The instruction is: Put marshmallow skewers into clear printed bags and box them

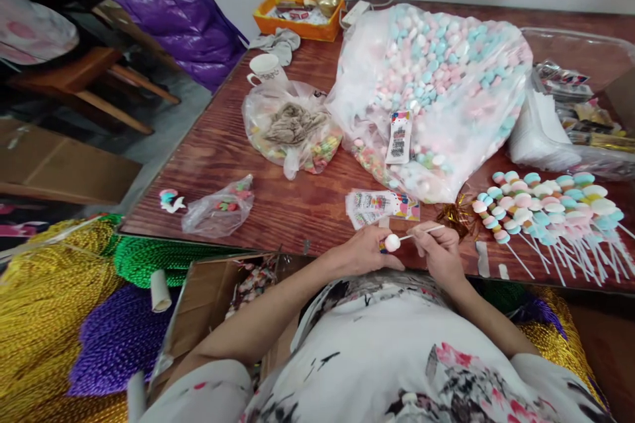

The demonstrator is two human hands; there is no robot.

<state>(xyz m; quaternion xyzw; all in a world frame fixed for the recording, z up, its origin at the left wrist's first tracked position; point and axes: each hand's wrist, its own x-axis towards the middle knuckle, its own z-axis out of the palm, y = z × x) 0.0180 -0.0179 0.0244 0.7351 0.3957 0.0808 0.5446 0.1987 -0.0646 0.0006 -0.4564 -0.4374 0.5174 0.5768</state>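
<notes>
Close to the table's front edge, my left hand (368,252) is closed around a small white marshmallow (392,242), with a bit of something blue and yellow beside it. My right hand (439,251) pinches a thin white stick (429,232) whose tip meets the marshmallow. Just beyond my left hand lie several printed cards (372,203). To the right of my right hand, many pastel marshmallow skewers (555,205) lie in a heap, their white sticks pointing toward me. A gold tinsel bundle (459,215) sits between them and my hand.
A large clear bag of marshmallows (436,79) fills the back, with a printed packet (399,137) on it. Left are a bag of gummies (297,129), a mug (266,69) and a small plastic bag (221,208). An orange tray (297,25) stands behind; beads (44,317) hang below left.
</notes>
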